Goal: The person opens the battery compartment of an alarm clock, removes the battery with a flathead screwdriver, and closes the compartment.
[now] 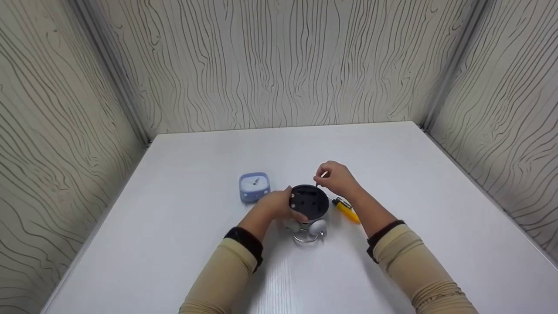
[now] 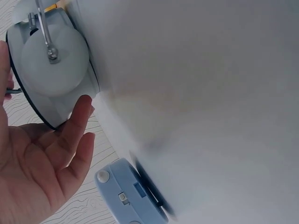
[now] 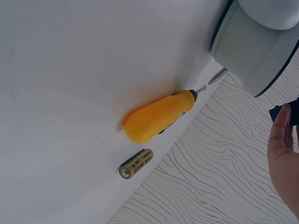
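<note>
A twin-bell alarm clock (image 1: 310,204) stands on the table with its black back facing up and its bells and wire handle toward the person. My left hand (image 1: 277,203) grips its rim from the left side. Beyond the far right edge of that clock, my right hand (image 1: 336,179) pinches a small flat black piece (image 3: 293,111), which looks like a battery cover. The right wrist view shows this piece held apart from the clock. A white bell (image 2: 56,60) fills much of the clock's side in the left wrist view.
Right of the clock lies a yellow-handled screwdriver (image 1: 347,212), its metal tip pointing toward the clock. A battery (image 3: 136,164) rests beside its handle. On the left sits a blue square clock (image 1: 254,187), face up. Patterned panels (image 1: 279,65) border the white table (image 1: 196,165).
</note>
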Demonstrator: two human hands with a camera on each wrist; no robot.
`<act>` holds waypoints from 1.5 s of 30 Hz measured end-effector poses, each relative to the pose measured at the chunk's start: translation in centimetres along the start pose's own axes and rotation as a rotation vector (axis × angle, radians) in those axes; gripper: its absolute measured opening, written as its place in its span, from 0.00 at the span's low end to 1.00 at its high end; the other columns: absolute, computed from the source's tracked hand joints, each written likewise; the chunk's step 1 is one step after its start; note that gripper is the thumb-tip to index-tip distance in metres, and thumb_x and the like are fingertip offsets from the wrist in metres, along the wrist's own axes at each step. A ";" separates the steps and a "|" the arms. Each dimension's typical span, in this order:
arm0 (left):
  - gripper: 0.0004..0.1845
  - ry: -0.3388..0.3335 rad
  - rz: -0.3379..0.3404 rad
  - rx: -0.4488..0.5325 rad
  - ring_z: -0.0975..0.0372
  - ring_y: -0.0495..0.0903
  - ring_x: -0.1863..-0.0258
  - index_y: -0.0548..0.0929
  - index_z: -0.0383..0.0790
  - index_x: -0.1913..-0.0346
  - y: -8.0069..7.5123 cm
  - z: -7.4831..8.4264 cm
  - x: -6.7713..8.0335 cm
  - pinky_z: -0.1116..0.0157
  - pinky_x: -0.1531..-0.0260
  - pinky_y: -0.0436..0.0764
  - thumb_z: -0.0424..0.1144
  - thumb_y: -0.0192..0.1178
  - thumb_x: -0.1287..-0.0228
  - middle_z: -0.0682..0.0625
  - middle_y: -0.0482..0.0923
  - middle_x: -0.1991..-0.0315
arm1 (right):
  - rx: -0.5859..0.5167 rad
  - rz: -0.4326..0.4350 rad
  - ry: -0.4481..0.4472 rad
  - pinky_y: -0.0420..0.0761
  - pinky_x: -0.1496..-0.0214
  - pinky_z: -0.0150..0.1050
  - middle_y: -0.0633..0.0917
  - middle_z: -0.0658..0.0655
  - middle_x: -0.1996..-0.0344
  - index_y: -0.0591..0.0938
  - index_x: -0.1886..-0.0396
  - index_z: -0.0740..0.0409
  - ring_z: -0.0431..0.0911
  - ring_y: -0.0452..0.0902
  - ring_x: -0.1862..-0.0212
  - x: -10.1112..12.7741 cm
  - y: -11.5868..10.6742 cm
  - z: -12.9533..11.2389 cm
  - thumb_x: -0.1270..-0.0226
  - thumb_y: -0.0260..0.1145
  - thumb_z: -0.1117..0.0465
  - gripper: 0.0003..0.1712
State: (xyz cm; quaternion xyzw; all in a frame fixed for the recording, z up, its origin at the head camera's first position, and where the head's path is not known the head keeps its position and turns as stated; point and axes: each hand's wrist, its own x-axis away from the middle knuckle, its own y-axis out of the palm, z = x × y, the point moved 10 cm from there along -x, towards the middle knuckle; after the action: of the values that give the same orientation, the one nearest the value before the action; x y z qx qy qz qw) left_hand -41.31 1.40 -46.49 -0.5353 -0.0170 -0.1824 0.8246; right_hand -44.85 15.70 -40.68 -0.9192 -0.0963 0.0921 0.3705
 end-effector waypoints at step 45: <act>0.60 0.081 0.040 -0.031 0.55 0.75 0.48 0.57 0.34 0.32 -0.3 0.5 0.1 0.61 0.48 0.72 0.64 0.70 0.66 0.40 0.75 0.47 | 0.154 -0.033 0.008 0.80 0.60 0.42 0.83 0.54 0.67 0.83 0.69 0.55 0.48 0.78 0.62 -1.2 1.9 0.0 0.43 0.64 0.66 0.04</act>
State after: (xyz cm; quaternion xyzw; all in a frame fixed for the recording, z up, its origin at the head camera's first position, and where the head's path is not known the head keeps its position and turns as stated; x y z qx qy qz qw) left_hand -41.24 1.66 -45.99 -0.5403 0.0300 -0.1877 0.8197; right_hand -45.81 14.10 -41.87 -0.8867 -0.1028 0.0892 0.4418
